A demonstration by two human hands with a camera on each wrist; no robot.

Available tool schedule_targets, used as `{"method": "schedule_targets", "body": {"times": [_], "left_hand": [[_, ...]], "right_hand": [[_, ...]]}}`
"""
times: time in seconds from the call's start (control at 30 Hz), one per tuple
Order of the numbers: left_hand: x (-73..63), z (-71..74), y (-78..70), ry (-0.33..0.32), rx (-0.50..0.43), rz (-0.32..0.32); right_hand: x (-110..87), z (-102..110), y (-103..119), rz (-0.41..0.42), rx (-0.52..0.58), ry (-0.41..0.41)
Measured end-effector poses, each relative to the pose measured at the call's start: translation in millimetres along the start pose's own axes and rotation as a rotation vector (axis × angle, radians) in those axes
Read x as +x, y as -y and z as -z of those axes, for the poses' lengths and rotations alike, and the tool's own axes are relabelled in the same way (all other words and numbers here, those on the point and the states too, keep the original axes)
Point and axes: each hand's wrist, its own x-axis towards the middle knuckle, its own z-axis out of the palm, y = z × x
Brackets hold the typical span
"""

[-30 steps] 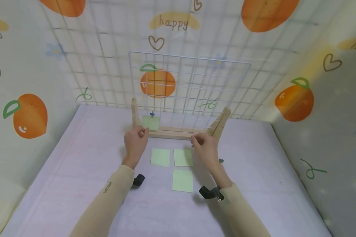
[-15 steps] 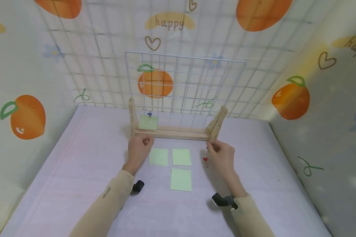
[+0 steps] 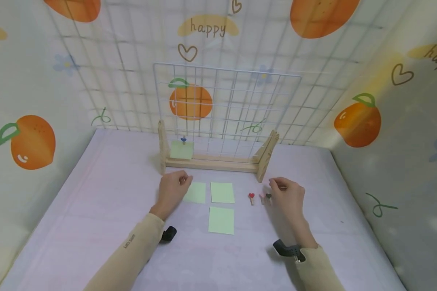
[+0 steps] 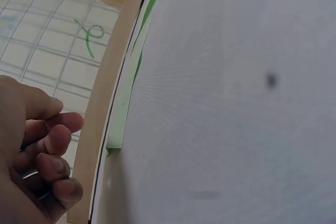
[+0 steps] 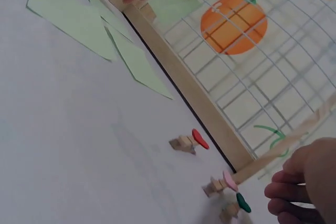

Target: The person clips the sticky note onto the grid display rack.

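My left hand (image 3: 171, 186) hovers by the left sticky note (image 3: 196, 194), its fingers loosely curled around nothing. Two more pale green notes lie nearby, a right one (image 3: 222, 192) and a front one (image 3: 221, 220). To the right, my right hand (image 3: 289, 198) hangs loosely curled beside several mini clothespins; nothing shows in its fingers. These are a red-heart clothespin (image 5: 199, 139), a pink one (image 5: 229, 180) and a green one (image 5: 243, 203). A blue-heart clothespin (image 3: 183, 140) fastens another green note (image 3: 181, 150) low on the left of the white wire grid (image 3: 225, 101).
The grid stands in a wooden base (image 3: 211, 164) with a left upright (image 3: 162, 145) and a right upright (image 3: 266, 157). A pale cloth (image 3: 113, 194) covers the table. Printed curtains enclose the back and sides.
Both hands have drawn back from the grid stand toward me; the right hand has also moved right, uncovering the clothespins. The clipped note hangs as before.
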Motion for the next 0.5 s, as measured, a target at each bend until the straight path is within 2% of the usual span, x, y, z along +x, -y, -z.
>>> {"method": "schedule_targets", "body": {"times": [0.1, 0.27, 0.5], "left_hand": [[-2.5, 0.1, 2.0, 0.007, 0.003, -0.014], [-7.6, 1.2, 6.4, 0.035, 0.002, -0.006], [-11.8, 5.7, 6.9, 0.122, 0.030, 0.055]], "right_hand": [[-2.0, 0, -7, -0.025, -0.016, 0.039], [-2.6, 2, -19, -0.009, -0.006, 0.112], [-2.9, 15, -27, -0.006, 0.021, 0.314]]}}
